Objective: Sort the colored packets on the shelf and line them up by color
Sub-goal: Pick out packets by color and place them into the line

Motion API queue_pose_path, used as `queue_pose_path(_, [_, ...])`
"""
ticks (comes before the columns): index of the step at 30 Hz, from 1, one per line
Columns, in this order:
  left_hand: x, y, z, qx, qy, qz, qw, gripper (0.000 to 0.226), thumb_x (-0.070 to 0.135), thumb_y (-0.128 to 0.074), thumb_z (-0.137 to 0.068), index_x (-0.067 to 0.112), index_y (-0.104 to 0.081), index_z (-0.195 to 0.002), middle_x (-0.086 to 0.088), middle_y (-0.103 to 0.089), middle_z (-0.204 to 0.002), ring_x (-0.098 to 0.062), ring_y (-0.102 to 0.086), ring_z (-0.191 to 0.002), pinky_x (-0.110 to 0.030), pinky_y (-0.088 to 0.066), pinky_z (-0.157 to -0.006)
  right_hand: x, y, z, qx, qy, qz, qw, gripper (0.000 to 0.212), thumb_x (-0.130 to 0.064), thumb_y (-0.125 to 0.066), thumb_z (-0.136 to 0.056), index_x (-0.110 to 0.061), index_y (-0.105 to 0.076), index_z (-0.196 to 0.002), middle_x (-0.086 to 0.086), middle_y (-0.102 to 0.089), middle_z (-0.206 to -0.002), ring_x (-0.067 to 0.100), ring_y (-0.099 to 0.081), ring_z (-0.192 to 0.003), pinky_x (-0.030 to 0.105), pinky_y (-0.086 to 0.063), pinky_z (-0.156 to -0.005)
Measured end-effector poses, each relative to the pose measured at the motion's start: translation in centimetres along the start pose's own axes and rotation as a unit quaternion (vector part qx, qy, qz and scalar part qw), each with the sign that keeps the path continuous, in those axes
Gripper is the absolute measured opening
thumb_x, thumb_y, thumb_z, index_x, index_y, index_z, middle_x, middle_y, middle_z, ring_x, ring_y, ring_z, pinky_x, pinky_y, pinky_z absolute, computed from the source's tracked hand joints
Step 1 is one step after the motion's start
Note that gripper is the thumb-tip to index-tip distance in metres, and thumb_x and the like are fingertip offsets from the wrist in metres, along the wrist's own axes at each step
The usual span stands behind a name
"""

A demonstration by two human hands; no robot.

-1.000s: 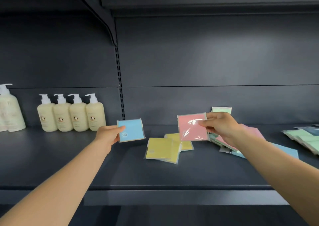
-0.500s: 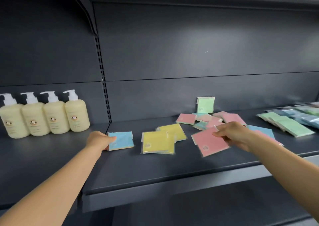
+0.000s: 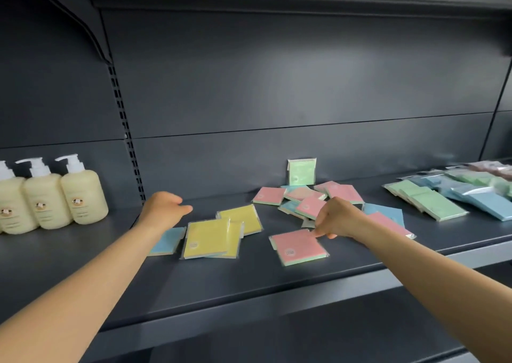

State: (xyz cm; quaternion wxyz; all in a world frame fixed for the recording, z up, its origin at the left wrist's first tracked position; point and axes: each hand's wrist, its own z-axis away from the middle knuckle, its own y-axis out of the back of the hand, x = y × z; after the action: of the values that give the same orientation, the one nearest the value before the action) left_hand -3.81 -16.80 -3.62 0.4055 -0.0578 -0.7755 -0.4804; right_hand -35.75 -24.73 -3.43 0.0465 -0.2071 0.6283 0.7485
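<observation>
On the shelf (image 3: 249, 285), the right hand (image 3: 339, 220) pinched the far corner of a pink packet (image 3: 297, 246) lying flat, right of the yellow packets (image 3: 219, 234). The left hand (image 3: 163, 207) hovered loosely open, empty, beyond a blue packet (image 3: 167, 240) left of the yellow packets.

Pink packet (image 3: 299, 247) flat on shelf (image 3: 249, 285), yellow packets (image 3: 219, 234) overlapping, blue packet (image 3: 167, 240) leftmost.

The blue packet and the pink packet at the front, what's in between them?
In the head view, yellow packets lie between the blue packet and the front pink packet, overlapping each other. Then comes a bare strip of shelf.
</observation>
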Motion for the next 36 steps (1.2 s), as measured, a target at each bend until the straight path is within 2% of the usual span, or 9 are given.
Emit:
queue_pose_path(3, [5.2, -2.6, 1.3, -0.058, -0.054, 0.044, 0.996, 0.026, 0.021, -0.067, -0.082, 0.022, -0.042, -0.079, -0.001, -0.038, -0.083, -0.015, -0.035, -0.078, -0.024, -0.018, -0.054, 2.6, 2.6, 0.3, 0.025, 0.027, -0.028, 0.999, 0.027, -0.026, -0.073, -0.078, -0.009, -0.069, -0.098, 0.013, -0.069, -0.09, 0.021, -0.058, -0.08, 0.024, -0.043, -0.073])
queue_pose_path(8, [12.3, -8.9, 3.0, -0.146, -0.074, 0.041, 0.986, 0.025, 0.027, -0.07, -0.08, 0.026, -0.047, -0.088, 0.002, -0.043, -0.085, -0.015, -0.04, -0.08, -0.024, -0.03, -0.066, 9.0, 6.3, 0.0, 0.048, 0.001, -0.019, 0.999, 0.054, -0.044, -0.079, -0.067, -0.003, -0.07, -0.101, 0.01, -0.068, -0.088, 0.015, -0.054, -0.07, 0.023, -0.037, -0.058])
queue_pose_path(11, [15.3, -13.0, 3.9, -0.187, -0.07, 0.009, 0.98, 0.018, 0.036, -0.07, -0.08, 0.026, -0.057, -0.086, 0.005, -0.049, -0.088, -0.018, -0.049, -0.084, -0.025, -0.032, -0.065, 11.6, 6.8, 0.0, -0.023, 0.0, 0.064, 0.998, 0.072, -0.056, -0.07, -0.068, -0.011, -0.058, -0.123, 0.002, -0.064, -0.115, 0.018, -0.062, -0.098, 0.026, -0.046, -0.076])
queue_pose_path(13, [16.8, -15.3, 4.0, -0.189, -0.066, -0.011, 0.98, 0.054, 0.043, -0.07, -0.078, 0.018, -0.057, -0.124, 0.004, -0.055, -0.123, -0.019, -0.054, -0.112, -0.024, -0.041, -0.085, 12.4, 6.7, 0.2, -0.052, 0.024, 0.075, 0.996, 0.072, -0.05, -0.068, -0.072, -0.016, -0.048, -0.132, -0.003, -0.056, -0.127, 0.016, -0.056, -0.108, 0.024, -0.044, -0.083])
queue_pose_path(15, [18.1, -17.1, 3.9, -0.18, -0.051, -0.035, 0.982, 0.075, 0.05, -0.071, -0.074, 0.016, -0.048, -0.136, 0.001, -0.051, -0.136, -0.02, -0.052, -0.12, -0.029, -0.043, -0.097, 12.8, 6.8, 0.1, -0.058, 0.057, 0.064, 0.995, 0.069, -0.045, -0.069, -0.075, -0.018, -0.045, -0.134, -0.004, -0.052, -0.131, 0.015, -0.054, -0.109, 0.023, -0.043, -0.084])
queue_pose_path(22, [20.1, -19.8, 3.8, -0.212, 0.021, -0.095, 0.973, 0.093, 0.039, -0.08, -0.069, 0.014, -0.033, -0.146, -0.001, -0.046, -0.141, -0.02, -0.048, -0.124, -0.028, -0.04, -0.103, 14.5, 8.5, -2.2, -0.119, 0.085, 0.106, 0.984, 0.073, -0.044, -0.07, -0.077, -0.021, -0.038, -0.139, -0.004, -0.048, -0.138, 0.019, -0.049, -0.122, 0.025, -0.04, -0.093])
queue_pose_path(25, [20.6, -19.7, 3.8, -0.199, 0.054, -0.064, 0.976, 0.087, 0.026, -0.079, -0.072, 0.015, -0.033, -0.145, -0.003, -0.047, -0.138, -0.02, -0.049, -0.121, -0.023, -0.039, -0.093, 15.5, 8.6, -3.2, -0.12, 0.07, 0.093, 0.986, 0.078, -0.043, -0.073, -0.073, -0.017, -0.038, -0.137, -0.002, -0.053, -0.128, 0.02, -0.053, -0.115, 0.027, -0.046, -0.094])
queue_pose_path(32, [21.0, -18.9, 4.1, -0.165, 0.089, 0.068, 0.98, 0.055, -0.009, -0.068, -0.074, 0.003, -0.057, -0.126, -0.008, -0.064, -0.116, -0.024, -0.06, -0.103, -0.029, -0.046, -0.086, 18.4, 9.1, -4.7, -0.081, 0.073, -0.015, 0.994, 0.047, -0.021, -0.076, -0.072, -0.011, -0.054, -0.113, -0.003, -0.054, -0.084, 0.011, -0.047, -0.066, 0.019, -0.033, -0.048])
queue_pose_path(36, [21.0, -17.8, 5.4, -0.169, 0.116, 0.176, 0.963, 0.05, -0.018, -0.056, -0.081, 0.004, -0.056, -0.125, -0.008, -0.059, -0.105, -0.023, -0.057, -0.096, -0.03, -0.048, -0.078, 19.0, 9.2, -5.2, -0.06, 0.099, -0.041, 0.992, 0.062, -0.016, -0.078, -0.067, -0.016, -0.048, -0.121, 0.001, -0.056, -0.103, 0.019, -0.055, -0.085, 0.023, -0.041, -0.062])
